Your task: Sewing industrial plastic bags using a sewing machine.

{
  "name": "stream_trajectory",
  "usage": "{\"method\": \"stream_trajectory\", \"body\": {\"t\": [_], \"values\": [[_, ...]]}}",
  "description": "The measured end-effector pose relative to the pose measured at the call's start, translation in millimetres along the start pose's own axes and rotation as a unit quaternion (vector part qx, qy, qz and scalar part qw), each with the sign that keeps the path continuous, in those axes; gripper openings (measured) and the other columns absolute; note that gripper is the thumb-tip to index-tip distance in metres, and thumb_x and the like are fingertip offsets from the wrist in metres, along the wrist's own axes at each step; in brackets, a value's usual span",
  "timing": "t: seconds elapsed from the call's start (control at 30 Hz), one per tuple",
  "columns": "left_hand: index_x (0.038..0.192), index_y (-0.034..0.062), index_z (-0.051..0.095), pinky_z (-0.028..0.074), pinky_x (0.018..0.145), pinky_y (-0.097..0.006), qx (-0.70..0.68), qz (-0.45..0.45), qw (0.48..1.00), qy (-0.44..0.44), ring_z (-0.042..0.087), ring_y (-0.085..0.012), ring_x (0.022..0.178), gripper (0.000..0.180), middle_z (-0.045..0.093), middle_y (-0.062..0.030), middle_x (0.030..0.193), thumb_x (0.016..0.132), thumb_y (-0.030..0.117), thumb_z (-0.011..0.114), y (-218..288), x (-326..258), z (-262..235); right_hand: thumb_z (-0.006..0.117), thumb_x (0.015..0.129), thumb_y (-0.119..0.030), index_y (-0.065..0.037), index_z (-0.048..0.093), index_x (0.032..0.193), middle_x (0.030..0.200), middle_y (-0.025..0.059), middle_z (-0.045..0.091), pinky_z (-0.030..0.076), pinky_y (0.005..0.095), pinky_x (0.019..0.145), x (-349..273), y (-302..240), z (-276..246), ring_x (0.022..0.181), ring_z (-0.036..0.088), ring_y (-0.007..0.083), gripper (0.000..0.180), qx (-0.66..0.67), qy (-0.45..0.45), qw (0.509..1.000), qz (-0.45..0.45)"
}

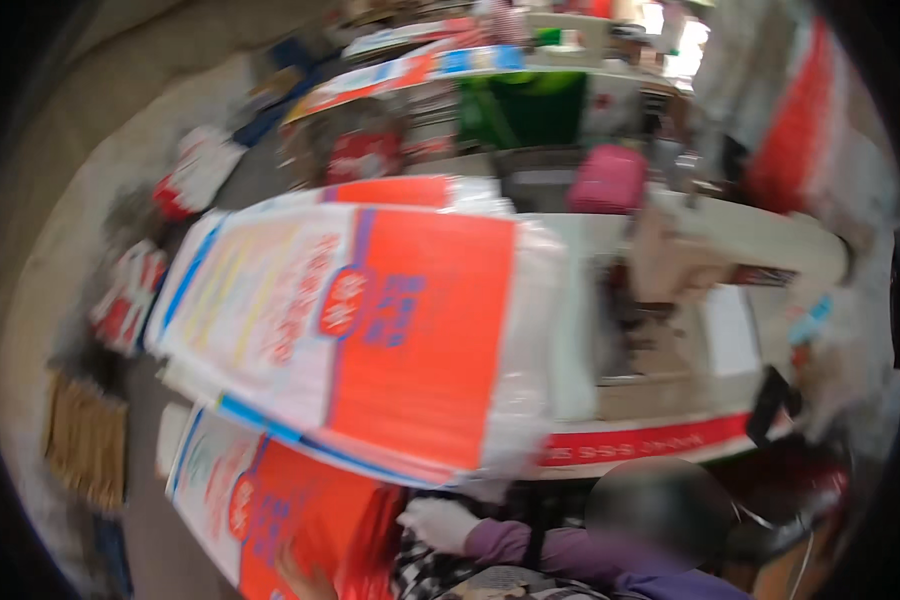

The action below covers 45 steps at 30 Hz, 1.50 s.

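Note:
An orange-and-white printed plastic woven bag [310, 510] hangs at the lower left, below the table's front edge. My left hand [308, 575] lies against its orange face with the fingers stretched out; the lower frame edge cuts the hand off. My right hand [440, 524], in a white glove under a purple sleeve, is closed beside the bag's gathered right edge. Blur hides what its fingers hold, if anything. Above both hands, a stack of similar bags [420, 320] lies flat on the table, with a whitish clear lining sticking out at the right.
A sewing machine [770, 245] stands on the table right of the stack. A pink object [608, 180] sits behind it. Brown bundled material [87, 440] and red-and-white bags [130, 300] lie on the floor at left. More printed bags [420, 70] cover a far table.

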<state>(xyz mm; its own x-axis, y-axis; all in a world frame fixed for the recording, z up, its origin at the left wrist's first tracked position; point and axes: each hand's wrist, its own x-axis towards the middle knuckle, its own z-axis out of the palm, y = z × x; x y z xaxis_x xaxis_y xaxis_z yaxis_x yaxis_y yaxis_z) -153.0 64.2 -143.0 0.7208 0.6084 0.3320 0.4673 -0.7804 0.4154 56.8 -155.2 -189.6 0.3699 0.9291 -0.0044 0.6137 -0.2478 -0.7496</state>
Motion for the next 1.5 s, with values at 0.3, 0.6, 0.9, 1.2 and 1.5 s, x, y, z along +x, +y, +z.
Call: {"method": "stream_trajectory", "body": {"t": [0.3, 0.6, 0.9, 1.2, 1.5], "values": [[0.12, 0.0145, 0.063, 0.03, 0.108, -0.053, -0.123, 0.541, 0.816, -0.161, 0.039, -0.0371, 0.131, 0.041, 0.049, -0.0152, 0.134, 0.081, 0.025, 0.067, 327, 169, 194, 0.06, 0.083, -0.017, -0.01, 0.059, 0.121, 0.12, 0.0151, 0.058, 0.044, 0.0441, 0.095, -102, 8, -95, 0.113, 0.054, 0.0337, 0.039, -0.066, 0.179, 0.975, 0.111], [0.108, 0.019, 0.068, 0.043, 0.094, -0.049, -0.109, 0.501, 0.793, -0.328, 0.048, -0.0342, 0.12, 0.036, 0.054, -0.0122, 0.126, 0.076, 0.035, 0.071, 334, 252, 252, 0.06, 0.087, -0.03, -0.009, 0.053, 0.132, 0.131, 0.0135, 0.052, 0.032, 0.047, 0.107, -221, 73, -136, 0.127, 0.044, 0.0318, 0.05, -0.352, 0.255, 0.868, 0.239], [0.091, 0.0108, 0.072, 0.054, 0.071, -0.036, -0.409, 0.415, 0.717, -0.383, 0.067, -0.0242, 0.075, 0.013, 0.07, -0.0075, 0.082, 0.083, 0.02, 0.068, 351, 284, 283, 0.056, 0.075, -0.005, -0.007, 0.06, 0.123, 0.123, 0.0149, 0.055, 0.04, 0.0496, 0.1, -203, 67, -134, 0.12, 0.047, 0.0375, 0.048, -0.349, 0.302, 0.852, 0.247], [0.094, 0.0067, 0.072, 0.054, 0.07, -0.032, -0.443, 0.438, 0.684, -0.38, 0.069, -0.0224, 0.075, 0.012, 0.071, -0.0107, 0.084, 0.084, 0.012, 0.066, 351, 288, 278, 0.056, 0.071, 0.002, -0.006, 0.062, 0.12, 0.121, 0.0179, 0.054, 0.043, 0.0502, 0.097, -193, 64, -131, 0.114, 0.049, 0.0398, 0.05, -0.335, 0.297, 0.842, 0.299], [0.096, 0.0074, 0.072, 0.054, 0.069, -0.031, -0.442, 0.42, 0.688, -0.393, 0.068, -0.0205, 0.074, 0.013, 0.071, -0.0092, 0.084, 0.085, 0.011, 0.066, 345, 289, 287, 0.056, 0.071, 0.004, -0.01, 0.063, 0.119, 0.119, 0.0153, 0.055, 0.045, 0.0491, 0.095, -194, 73, -129, 0.112, 0.051, 0.0384, 0.05, -0.359, 0.306, 0.832, 0.292]]}}
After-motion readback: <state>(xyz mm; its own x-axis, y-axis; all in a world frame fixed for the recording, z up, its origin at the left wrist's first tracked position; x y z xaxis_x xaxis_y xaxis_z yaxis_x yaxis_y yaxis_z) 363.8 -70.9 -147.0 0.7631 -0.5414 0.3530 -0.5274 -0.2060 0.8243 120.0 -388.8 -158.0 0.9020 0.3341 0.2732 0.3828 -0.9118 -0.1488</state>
